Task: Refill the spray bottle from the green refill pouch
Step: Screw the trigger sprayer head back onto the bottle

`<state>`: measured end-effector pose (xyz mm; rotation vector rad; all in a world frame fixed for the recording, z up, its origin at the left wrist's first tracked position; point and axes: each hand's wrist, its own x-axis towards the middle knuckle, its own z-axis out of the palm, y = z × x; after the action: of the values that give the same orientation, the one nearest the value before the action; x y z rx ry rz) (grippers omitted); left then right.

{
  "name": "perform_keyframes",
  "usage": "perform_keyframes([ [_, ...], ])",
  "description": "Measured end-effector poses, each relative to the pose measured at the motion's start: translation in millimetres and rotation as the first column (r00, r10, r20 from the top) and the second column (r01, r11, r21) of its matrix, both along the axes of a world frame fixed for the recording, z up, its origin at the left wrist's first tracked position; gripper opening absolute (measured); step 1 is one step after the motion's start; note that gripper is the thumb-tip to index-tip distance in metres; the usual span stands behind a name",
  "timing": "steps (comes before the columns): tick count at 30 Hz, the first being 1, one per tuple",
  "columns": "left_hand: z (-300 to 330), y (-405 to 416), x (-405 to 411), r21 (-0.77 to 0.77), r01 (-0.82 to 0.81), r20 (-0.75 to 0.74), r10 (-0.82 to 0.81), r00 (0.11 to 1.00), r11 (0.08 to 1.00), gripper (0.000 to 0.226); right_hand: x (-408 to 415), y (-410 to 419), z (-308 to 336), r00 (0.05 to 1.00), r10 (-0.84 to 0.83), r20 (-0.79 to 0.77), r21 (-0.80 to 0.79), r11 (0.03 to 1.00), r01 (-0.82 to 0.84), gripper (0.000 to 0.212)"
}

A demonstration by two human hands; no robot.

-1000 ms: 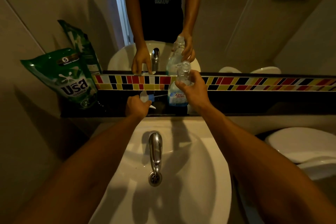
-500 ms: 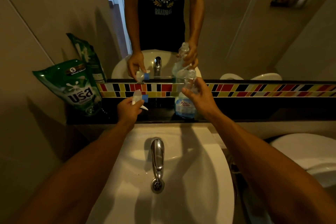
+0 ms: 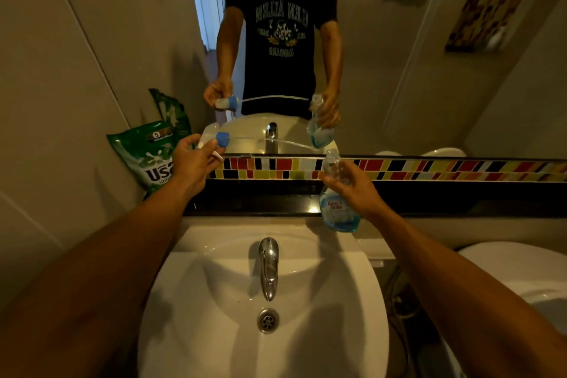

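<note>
My right hand [image 3: 352, 186] grips a clear spray bottle [image 3: 337, 212] by its upper body, tilted, above the sink's back right edge. A little blue liquid sits at its bottom and its neck is uncapped. My left hand [image 3: 191, 164] holds the white spray head [image 3: 219, 141] with a blue collar, out to the left of the bottle. Its thin dip tube [image 3: 276, 141] runs rightward, with its end near the bottle's mouth. The green refill pouch [image 3: 144, 153] leans upright against the left wall on the dark ledge, partly hidden behind my left hand.
A white sink [image 3: 264, 301] with a chrome tap [image 3: 268, 267] lies below my hands. A dark ledge [image 3: 460, 199] with a coloured tile strip [image 3: 429, 169] runs under the mirror [image 3: 399, 55]. A white toilet [image 3: 521, 273] stands at the right.
My left hand has lifted the spray head up and to the left, drawing the dip tube out of the bottle. My right hand has raised the bottle off the ledge and tilted it.
</note>
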<state>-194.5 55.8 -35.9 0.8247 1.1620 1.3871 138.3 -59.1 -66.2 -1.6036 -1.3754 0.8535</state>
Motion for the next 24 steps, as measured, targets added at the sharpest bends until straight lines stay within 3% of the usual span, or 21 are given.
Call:
perform_keyframes([
  [4, 26, -5, -7, 0.043, -0.028, -0.026, 0.029, 0.999, 0.999, 0.04, 1, -13, 1, 0.998, 0.034, 0.06, -0.046, 0.998, -0.031, 0.044],
  [11, 52, -20, -6, 0.086, 0.012, -0.068, -0.007, 0.998, 0.996, 0.039, -5, -27, 11, 0.985, 0.096, 0.143, -0.107, 0.991, -0.081, 0.06],
  [16, 62, -30, 0, 0.12, 0.037, -0.107, -0.024, 0.994, 0.992, 0.038, -14, -35, 16, 0.975, 0.138, 0.177, -0.113, 0.986, -0.119, 0.052],
  [24, 93, -50, 29, 0.159, 0.328, -0.169, -0.302, 0.938, 0.931, 0.042, -31, -38, 29, 0.957, 0.229, 0.176, -0.105, 0.971, -0.214, 0.055],
])
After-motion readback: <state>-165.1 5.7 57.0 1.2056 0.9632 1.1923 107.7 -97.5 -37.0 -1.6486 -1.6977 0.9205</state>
